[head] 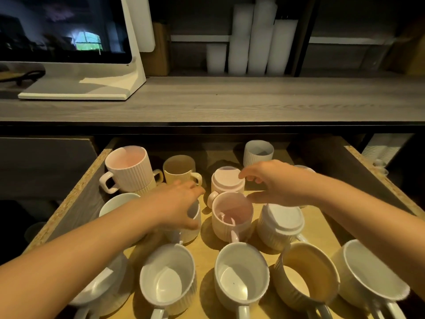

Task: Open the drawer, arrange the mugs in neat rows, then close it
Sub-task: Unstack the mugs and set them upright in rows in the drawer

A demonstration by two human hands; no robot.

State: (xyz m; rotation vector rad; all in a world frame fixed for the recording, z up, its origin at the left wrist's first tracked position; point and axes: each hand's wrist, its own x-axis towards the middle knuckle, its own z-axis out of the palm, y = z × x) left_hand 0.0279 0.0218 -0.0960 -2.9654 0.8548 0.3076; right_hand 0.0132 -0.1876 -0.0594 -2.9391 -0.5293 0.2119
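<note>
left hand (180,203), right hand (272,183) outstretched; spread

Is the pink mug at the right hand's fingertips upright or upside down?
Upside down: the pink mug shows its base ring on top, no opening.

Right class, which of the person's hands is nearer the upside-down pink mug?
Right. The right hand has its fingers at the right edge of the upside-down pink mug. The left hand is further off to its left, over a white mug.
</note>
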